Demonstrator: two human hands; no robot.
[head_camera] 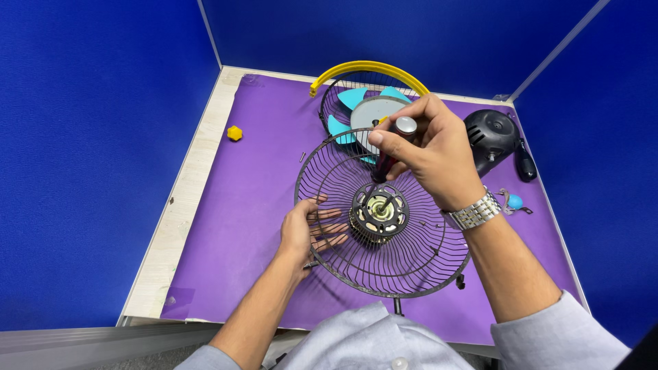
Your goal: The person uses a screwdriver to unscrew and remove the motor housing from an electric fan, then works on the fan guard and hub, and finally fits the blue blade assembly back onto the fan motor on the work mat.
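round black wire fan guard (411, 257) with motor hub (379, 211): flat over your left fingers | dark red-handled screwdriver (391, 152): upright between your right fingertips, tip at hub

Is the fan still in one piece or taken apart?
Taken apart: the wire grille with motor lies separate from the blades and black housing.

Screwdriver (388, 152): tip hidden where it meets the motor hub (379, 212), shaft mostly covered by the right hand (428, 154). Left hand (308, 229) fingers lie under the grille wires (384, 212) (partly masked). Blue fan blades (356, 103) behind the right hand half covered. Tiny screws right of the hub too small to tell. Both forearms cut off at the bottom edge.
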